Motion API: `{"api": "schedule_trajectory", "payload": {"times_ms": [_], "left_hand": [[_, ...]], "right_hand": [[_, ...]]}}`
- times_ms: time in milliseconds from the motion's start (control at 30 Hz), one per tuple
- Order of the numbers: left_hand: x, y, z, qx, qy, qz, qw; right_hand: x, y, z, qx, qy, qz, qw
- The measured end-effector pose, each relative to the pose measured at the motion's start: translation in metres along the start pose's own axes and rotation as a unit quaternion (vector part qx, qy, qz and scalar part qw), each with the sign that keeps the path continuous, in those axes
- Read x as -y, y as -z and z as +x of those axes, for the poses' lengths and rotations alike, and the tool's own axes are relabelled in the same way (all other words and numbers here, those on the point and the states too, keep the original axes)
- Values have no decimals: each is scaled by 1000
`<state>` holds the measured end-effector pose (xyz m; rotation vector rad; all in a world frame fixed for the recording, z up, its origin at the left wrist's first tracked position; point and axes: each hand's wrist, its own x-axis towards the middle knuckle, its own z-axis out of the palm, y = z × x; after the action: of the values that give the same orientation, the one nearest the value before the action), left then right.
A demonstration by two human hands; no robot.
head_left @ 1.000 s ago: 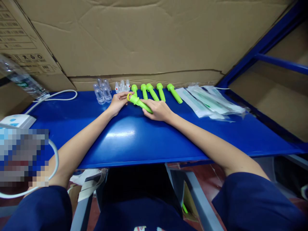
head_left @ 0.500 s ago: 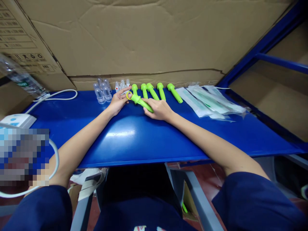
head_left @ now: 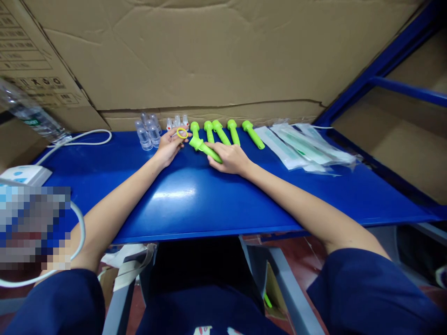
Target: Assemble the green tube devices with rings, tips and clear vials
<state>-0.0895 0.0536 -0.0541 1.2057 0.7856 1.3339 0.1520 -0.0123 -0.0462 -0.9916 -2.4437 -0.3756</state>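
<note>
By the left hand [head_left: 169, 147] a yellow ring [head_left: 182, 138] is pinched, now moved off and so parted from the green tube [head_left: 205, 149] gripped by the right hand [head_left: 228, 158] near the desk's [head_left: 223, 200] back edge.

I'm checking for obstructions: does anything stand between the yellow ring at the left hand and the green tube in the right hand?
No other object shows between the yellow ring and the held green tube; only fingertips of the left hand extend into that gap.
</note>
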Motion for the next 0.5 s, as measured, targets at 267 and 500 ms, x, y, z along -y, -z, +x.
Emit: {"api": "schedule_trajectory", "payload": {"times_ms": [267, 500], "left_hand": [[-2, -4, -3, 7, 17, 11, 1000], [0, -2, -4, 22, -17, 78, 997]], "right_hand": [[-2, 0, 0, -5, -18, -4, 1000], [-2, -1, 0, -6, -29, -1, 1000]]}}
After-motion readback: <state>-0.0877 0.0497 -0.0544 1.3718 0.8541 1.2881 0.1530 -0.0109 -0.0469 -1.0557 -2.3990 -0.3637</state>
